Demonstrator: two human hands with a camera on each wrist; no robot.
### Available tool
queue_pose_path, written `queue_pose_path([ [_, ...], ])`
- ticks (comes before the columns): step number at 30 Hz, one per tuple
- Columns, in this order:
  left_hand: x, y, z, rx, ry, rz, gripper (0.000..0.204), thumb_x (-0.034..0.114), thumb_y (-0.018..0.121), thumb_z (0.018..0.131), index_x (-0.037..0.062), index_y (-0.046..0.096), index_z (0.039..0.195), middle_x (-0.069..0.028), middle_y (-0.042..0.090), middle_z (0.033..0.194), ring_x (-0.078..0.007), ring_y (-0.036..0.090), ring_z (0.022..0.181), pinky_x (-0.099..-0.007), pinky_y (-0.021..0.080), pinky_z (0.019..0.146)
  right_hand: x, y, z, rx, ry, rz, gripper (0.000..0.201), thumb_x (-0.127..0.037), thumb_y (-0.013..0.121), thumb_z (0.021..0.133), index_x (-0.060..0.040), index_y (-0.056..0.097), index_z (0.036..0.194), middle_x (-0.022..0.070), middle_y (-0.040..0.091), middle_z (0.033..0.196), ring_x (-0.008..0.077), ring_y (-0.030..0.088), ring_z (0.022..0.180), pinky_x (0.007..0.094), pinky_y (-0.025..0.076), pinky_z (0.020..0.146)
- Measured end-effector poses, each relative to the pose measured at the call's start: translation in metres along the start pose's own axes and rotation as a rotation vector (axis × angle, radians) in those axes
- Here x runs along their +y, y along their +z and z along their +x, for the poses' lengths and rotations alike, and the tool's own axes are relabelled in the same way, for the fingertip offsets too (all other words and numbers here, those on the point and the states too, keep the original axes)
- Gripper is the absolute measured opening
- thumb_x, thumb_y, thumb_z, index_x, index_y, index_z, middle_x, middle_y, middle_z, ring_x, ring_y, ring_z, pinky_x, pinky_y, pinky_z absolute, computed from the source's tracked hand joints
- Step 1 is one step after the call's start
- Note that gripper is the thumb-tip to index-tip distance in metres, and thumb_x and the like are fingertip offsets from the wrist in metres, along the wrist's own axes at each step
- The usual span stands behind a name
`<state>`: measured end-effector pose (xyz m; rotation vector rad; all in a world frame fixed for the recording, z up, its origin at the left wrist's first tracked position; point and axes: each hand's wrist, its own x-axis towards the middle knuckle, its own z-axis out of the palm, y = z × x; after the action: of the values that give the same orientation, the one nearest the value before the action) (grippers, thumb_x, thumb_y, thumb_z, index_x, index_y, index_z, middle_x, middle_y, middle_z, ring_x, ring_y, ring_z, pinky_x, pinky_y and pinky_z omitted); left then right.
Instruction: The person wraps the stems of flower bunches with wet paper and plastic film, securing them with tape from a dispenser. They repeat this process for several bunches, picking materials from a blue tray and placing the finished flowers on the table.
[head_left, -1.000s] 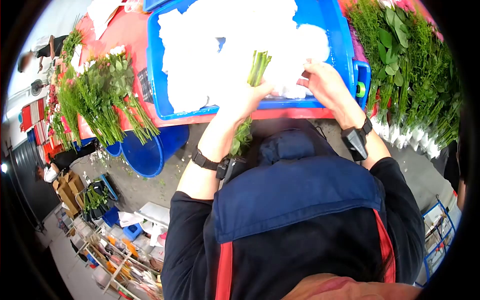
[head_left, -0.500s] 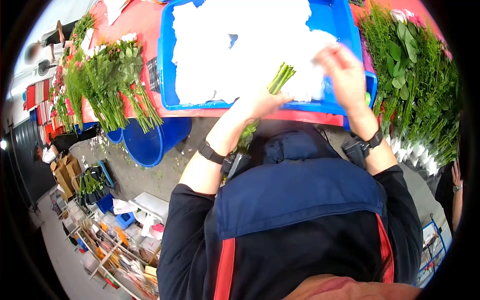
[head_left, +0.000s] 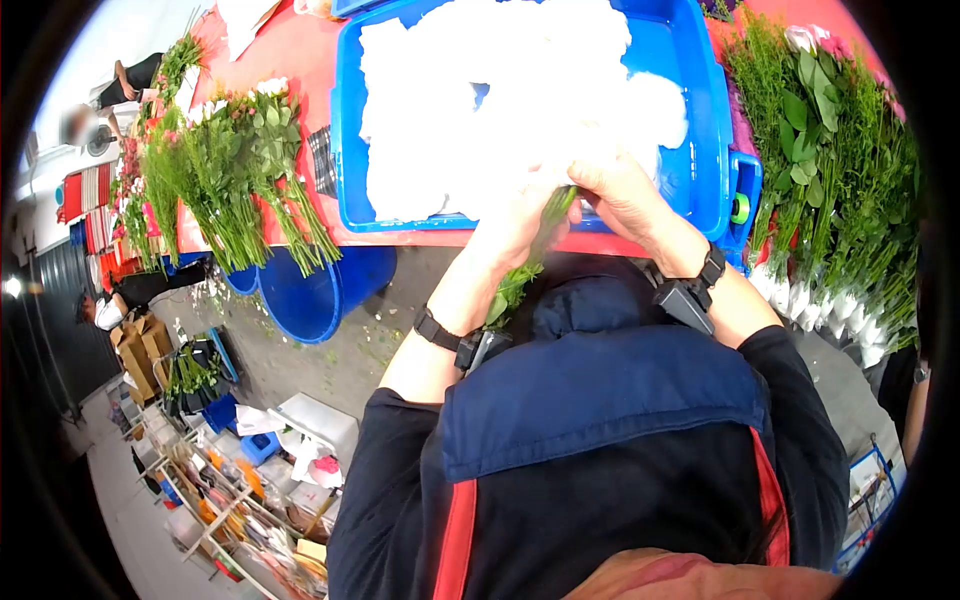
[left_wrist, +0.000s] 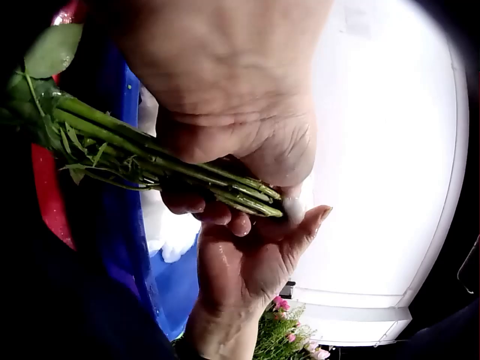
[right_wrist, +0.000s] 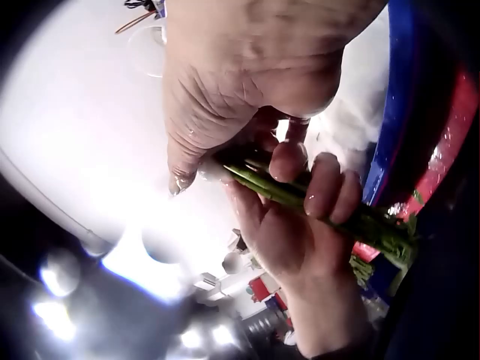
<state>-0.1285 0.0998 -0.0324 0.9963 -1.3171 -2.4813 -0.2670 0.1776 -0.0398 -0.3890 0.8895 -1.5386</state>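
My left hand (head_left: 515, 222) grips a bundle of green stems (left_wrist: 172, 166), fingers curled round it near the cut ends. The leafy part (head_left: 513, 290) hangs below that hand, over the table's near edge. My right hand (head_left: 628, 205) meets the cut ends; in the left wrist view its palm (left_wrist: 244, 262) faces up beneath them. A small wet white piece (left_wrist: 294, 207) lies at the stem tips, pinched by the right thumb and fingers, which partly hide it. Both hands are over the near side of a blue tray (head_left: 350, 190) heaped with white fluffy material (head_left: 520, 80).
The tray stands on a red-covered table (head_left: 275, 55). Flower bunches (head_left: 215, 180) lie left of it, and more bunches (head_left: 820, 170) lie to its right. Blue buckets (head_left: 305, 300) stand below the table's left edge. People (head_left: 130, 80) are at the far left.
My right hand has come from the right part of the white material, leftward and down to the stem ends. My left hand still grips the bundle, whose cut ends are now largely covered.
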Motion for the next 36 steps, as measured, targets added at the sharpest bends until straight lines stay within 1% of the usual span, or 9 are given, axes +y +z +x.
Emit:
queue_pose_path([
  [6,0.0,-0.001,0.001,0.009,-0.019,-0.098,0.043,0.044,0.05,0.095,0.0029,0.057,0.102,-0.0065,0.06,0.069,-0.0148,0.057,0.056,-0.027,0.045,0.047,0.015,-0.004,0.012,-0.021,-0.025,-0.15,0.027,-0.023,0.064,0.087,0.0025,0.066,0.097,0.009,0.065,0.075,0.013,0.06,0.054,0.0218,0.042,0.038],
  [9,0.007,0.007,-0.005,0.081,0.03,-0.112,0.039,0.041,0.053,0.095,0.0029,0.058,0.098,-0.0062,0.06,0.071,-0.0158,0.058,0.058,-0.028,0.046,0.051,0.015,0.006,0.014,0.087,-0.075,-0.208,0.025,-0.022,0.063,0.088,0.002,0.066,0.095,0.0071,0.064,0.075,0.0128,0.06,0.054,0.0224,0.043,0.038],
  [12,-0.003,-0.01,-0.002,0.117,0.094,0.05,0.03,0.034,0.059,0.094,0.0035,0.059,0.093,-0.0047,0.06,0.07,-0.0146,0.057,0.057,-0.0257,0.044,0.049,0.012,0.016,0.017,0.018,0.026,-0.107,0.026,-0.02,0.061,0.088,0.0015,0.064,0.102,0.0071,0.066,0.089,0.0133,0.063,0.078,0.0265,0.05,0.073],
  [21,0.014,-0.035,-0.002,0.261,-0.018,0.001,0.029,0.029,0.058,0.094,0.0021,0.064,0.088,-0.0048,0.062,0.073,-0.0134,0.054,0.053,-0.0248,0.041,0.045,0.022,0.029,0.048,-0.047,0.125,0.048,0.025,-0.025,0.066,0.088,-0.0009,0.066,0.096,0.009,0.066,0.088,0.0162,0.063,0.075,0.026,0.05,0.067],
  [24,0.03,-0.047,-0.008,0.277,0.032,0.031,0.033,0.033,0.057,0.095,0.0022,0.068,0.091,-0.0035,0.06,0.069,-0.0105,0.053,0.053,-0.0235,0.041,0.047,0.019,0.022,0.068,0.016,0.116,-0.223,0.031,-0.029,0.068,0.087,0.0005,0.065,0.097,0.0097,0.066,0.087,0.0167,0.063,0.077,0.027,0.051,0.069],
  [27,0.037,-0.074,-0.013,0.315,0.079,0.072,0.035,0.034,0.059,0.093,0.0005,0.068,0.093,-0.0051,0.061,0.069,-0.0106,0.053,0.051,-0.0232,0.042,0.047,0.01,-0.004,0.094,0.348,-0.321,-0.82,0.039,-0.034,0.061,0.09,0.0013,0.062,0.104,0.0123,0.066,0.091,0.0228,0.065,0.079,0.0357,0.051,0.07],
  [30,0.044,-0.08,-0.012,0.392,0.116,0.066,0.034,0.031,0.064,0.09,-0.0016,0.065,0.1,-0.0057,0.061,0.071,-0.0104,0.054,0.052,-0.0232,0.042,0.045,0.026,-0.015,0.103,0.311,-0.329,-1.646,0.042,-0.036,0.066,0.084,0.0005,0.064,0.105,0.0178,0.068,0.09,0.0295,0.066,0.084,0.0371,0.051,0.078],
  [34,0.048,-0.087,-0.015,0.379,0.119,0.069,0.033,0.026,0.064,0.091,-0.0027,0.061,0.106,-0.0073,0.063,0.077,-0.0102,0.054,0.052,-0.0233,0.043,0.045,0.031,-0.01,0.099,0.236,0.113,-1.451,0.038,-0.033,0.068,0.08,-0.0001,0.064,0.1,0.0146,0.068,0.081,0.0261,0.067,0.078,0.0362,0.05,0.072],
  [36,0.051,-0.089,-0.019,0.307,0.122,0.041,0.031,0.025,0.062,0.091,-0.0027,0.061,0.106,-0.0082,0.065,0.081,-0.01,0.054,0.052,-0.0232,0.043,0.045,0.03,-0.016,0.089,0.238,0.091,-1.496,0.035,-0.032,0.068,0.079,-0.001,0.065,0.095,0.0143,0.068,0.08,0.0262,0.066,0.077,0.0367,0.05,0.072],
])
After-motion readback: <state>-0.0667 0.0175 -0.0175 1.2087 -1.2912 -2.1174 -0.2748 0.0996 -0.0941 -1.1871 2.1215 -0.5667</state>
